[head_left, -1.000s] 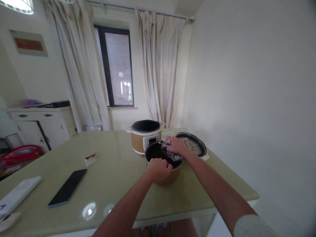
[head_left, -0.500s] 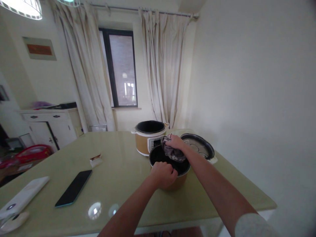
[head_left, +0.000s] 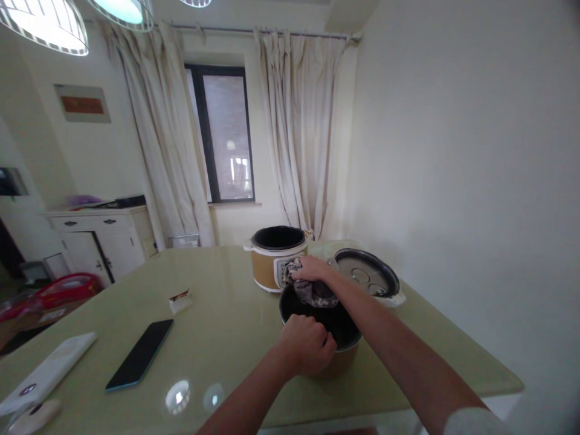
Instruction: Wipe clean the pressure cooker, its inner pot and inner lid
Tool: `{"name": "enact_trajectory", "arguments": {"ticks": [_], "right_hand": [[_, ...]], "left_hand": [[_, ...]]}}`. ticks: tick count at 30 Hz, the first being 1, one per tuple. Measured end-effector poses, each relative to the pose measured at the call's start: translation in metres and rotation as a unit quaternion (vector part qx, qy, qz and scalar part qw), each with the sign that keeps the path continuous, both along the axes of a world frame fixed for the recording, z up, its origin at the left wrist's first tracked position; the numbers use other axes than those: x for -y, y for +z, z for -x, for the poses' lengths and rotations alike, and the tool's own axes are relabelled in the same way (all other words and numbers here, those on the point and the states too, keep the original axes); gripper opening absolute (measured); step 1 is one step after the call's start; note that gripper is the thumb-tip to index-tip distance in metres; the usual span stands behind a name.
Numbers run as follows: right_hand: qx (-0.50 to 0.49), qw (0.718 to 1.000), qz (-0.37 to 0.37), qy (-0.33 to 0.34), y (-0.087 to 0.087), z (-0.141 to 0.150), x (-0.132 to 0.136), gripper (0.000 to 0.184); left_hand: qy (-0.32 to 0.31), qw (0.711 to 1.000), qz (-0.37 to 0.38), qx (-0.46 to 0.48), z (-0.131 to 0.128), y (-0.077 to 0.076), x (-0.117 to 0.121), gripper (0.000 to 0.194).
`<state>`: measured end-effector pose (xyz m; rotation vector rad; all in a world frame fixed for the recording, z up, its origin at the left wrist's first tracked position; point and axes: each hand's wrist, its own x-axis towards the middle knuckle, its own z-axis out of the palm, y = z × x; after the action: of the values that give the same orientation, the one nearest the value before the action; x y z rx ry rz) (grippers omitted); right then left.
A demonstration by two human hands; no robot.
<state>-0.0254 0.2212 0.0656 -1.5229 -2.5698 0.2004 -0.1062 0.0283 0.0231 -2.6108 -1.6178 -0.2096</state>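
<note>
A round inner pot [head_left: 345,356], dark inside and golden outside, stands on the pale green table [head_left: 217,314] in front of me. My left hand [head_left: 308,349] is closed on its near rim. My right hand [head_left: 310,270] is closed on a crumpled grey patterned cloth [head_left: 315,293], pressed against the pot's far inner wall. Behind the pot stands the rice cooker body [head_left: 275,257], golden with a white rim, its cavity uncovered. Its dark lid [head_left: 370,278] lies on the table to the right.
A black phone [head_left: 139,362] lies at the left, with a white flat device [head_left: 48,373] and a small white object [head_left: 34,417] nearer the left edge. A small wrapped item [head_left: 180,300] sits mid-table. A white cabinet [head_left: 102,238], curtains and window stand behind.
My right hand has slid the cloth leftward along the pot's far rim. The view has tilted, so the pot and both hands appear lower and nearer. My left hand keeps its grip.
</note>
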Motion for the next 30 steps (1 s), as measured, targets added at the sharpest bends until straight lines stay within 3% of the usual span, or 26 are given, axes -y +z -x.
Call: {"name": "enact_trajectory", "arguments": {"ticks": [6,9,12,17,21,25,30], "right_hand": [[-0.015,0.994,0.030,0.104,-0.002,0.045,0.035,0.063],[-0.018,0.985,0.056,0.162,-0.003,0.053,0.049,0.056],[-0.035,0.983,0.060,0.168,-0.005,0.052,0.053,0.053],[-0.048,0.989,0.037,0.133,-0.010,0.045,0.043,0.057],[-0.067,0.997,0.012,0.046,-0.014,0.029,0.028,0.052],[-0.063,0.997,-0.017,-0.048,-0.016,0.005,0.016,0.056],[-0.042,0.993,-0.014,-0.107,-0.011,-0.035,0.011,0.056]], "left_hand": [[-0.002,1.000,-0.001,0.016,-0.003,-0.001,-0.004,0.052],[0.003,0.999,0.014,0.029,-0.006,0.000,-0.004,0.049],[0.008,0.999,0.023,0.035,-0.009,0.001,-0.005,0.052],[0.010,1.000,0.013,0.007,-0.011,0.003,-0.007,0.055],[0.039,0.999,0.006,0.003,-0.013,0.001,-0.006,0.055],[0.046,0.999,0.006,0.005,-0.013,-0.001,-0.007,0.054],[0.067,0.998,0.014,0.002,-0.012,-0.001,-0.012,0.050]]}}
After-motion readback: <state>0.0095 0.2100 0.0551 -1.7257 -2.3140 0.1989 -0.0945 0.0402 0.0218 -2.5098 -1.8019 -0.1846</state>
